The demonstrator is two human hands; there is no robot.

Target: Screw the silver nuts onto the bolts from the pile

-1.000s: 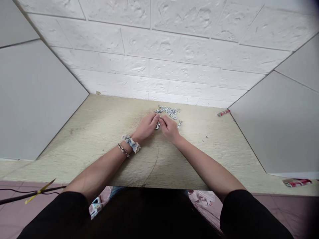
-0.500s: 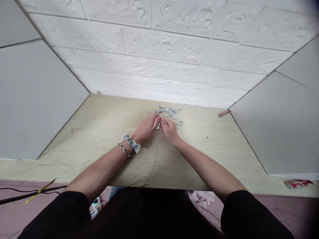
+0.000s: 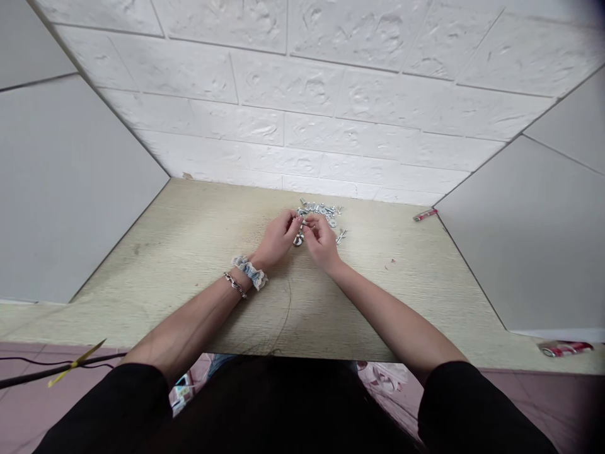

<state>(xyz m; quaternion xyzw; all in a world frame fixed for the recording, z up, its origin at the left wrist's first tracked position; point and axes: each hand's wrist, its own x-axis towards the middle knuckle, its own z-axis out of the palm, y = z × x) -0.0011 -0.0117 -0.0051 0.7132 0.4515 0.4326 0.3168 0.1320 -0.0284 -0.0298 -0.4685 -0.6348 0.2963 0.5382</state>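
Note:
My left hand and my right hand meet fingertip to fingertip over the middle of the wooden table. Both are closed in a pinch around something small at their tips, mostly hidden by the fingers. Just behind them lies a loose pile of silvery bolts, nuts and washers, partly covered by my fingers. A round washer rests below my left fingertips. To the right of my right hand, a pair of bolts lies apart from the pile.
A white brick-patterned wall closes off the back. Grey panels stand at left and right. One red can-like object lies by the right panel, another at the front right edge. A black cable hangs at lower left.
The fingers of both hands have loosened and shifted, with my right fingers now reaching over further toward the left. The washer below my left hand shows more fully. My forearms have barely moved.

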